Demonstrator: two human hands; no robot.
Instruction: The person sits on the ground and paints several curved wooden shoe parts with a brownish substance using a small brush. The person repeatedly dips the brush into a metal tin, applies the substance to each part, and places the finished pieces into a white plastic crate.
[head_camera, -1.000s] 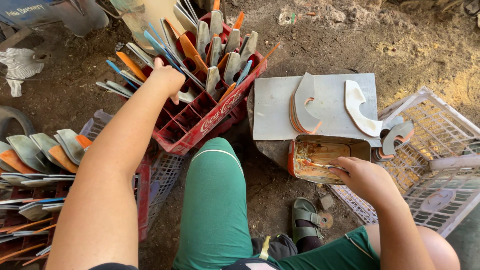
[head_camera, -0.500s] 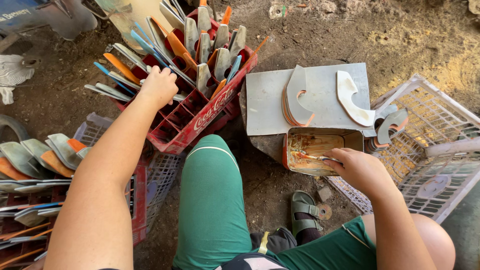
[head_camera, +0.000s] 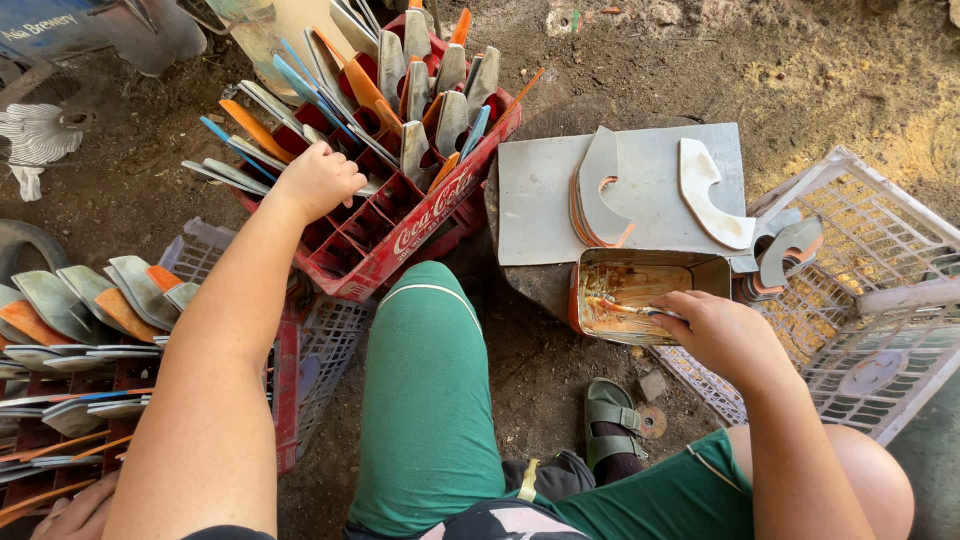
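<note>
The ground (head_camera: 800, 60) under me is bare packed dirt, brown and littered, sandy yellow at the upper right. My green-clad knee (head_camera: 425, 400) rises in the middle, with a sandal (head_camera: 610, 415) beside it on the dirt.

On my left stands a red crate (head_camera: 400, 235), tilted, its cells stuffed with upright flat sole-shaped pieces (head_camera: 420, 100) in grey, orange and blue. More such pieces lie stacked in a second rack (head_camera: 60, 330) at the far left. On my right sits a white plastic basket (head_camera: 880, 330).

Between crate and basket lies a grey board (head_camera: 540, 200), carrying a stack of curved cutouts (head_camera: 598, 190) and 1 white cutout (head_camera: 705, 195) apart from it. Touching the board's near edge is a rusty tin (head_camera: 625, 290), smeared orange inside.

My left hand (head_camera: 320, 180) is in the crate, fingers curled shut among the pieces; what they grip I cannot tell. My right hand (head_camera: 725, 330) pinches a small brush (head_camera: 625, 307), whose tip rests inside the tin.
</note>
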